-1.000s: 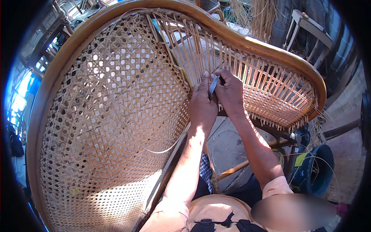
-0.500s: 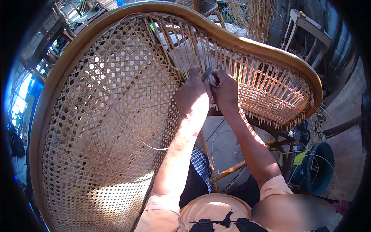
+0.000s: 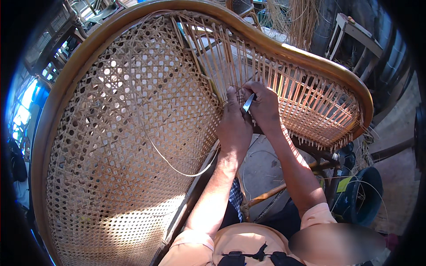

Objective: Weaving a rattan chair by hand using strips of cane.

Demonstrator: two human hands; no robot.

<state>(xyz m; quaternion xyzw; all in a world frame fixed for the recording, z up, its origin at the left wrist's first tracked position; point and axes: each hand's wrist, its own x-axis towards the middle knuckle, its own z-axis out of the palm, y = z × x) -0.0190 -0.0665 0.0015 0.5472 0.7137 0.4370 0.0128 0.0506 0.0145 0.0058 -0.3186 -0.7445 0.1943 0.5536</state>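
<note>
A large curved rattan frame carries a woven cane panel, finished in an open lattice on the left and only strung with parallel strands on the right. My left hand presses on the edge of the finished weave, fingers pinching a cane strand. My right hand is right beside it, closed on a small metal tool whose blade points up between the two hands. A loose cane strand loops down from the hands across the lattice.
Bundles of raw cane hang at the top. A white wooden stool stands at the upper right. A dark blue round container sits on the concrete floor at the lower right, with wooden rails beneath the panel.
Both hands have stayed at the same spot on the weave edge. The left hand now lies flatter on the lattice, and the metal tool shows between the hands again.
</note>
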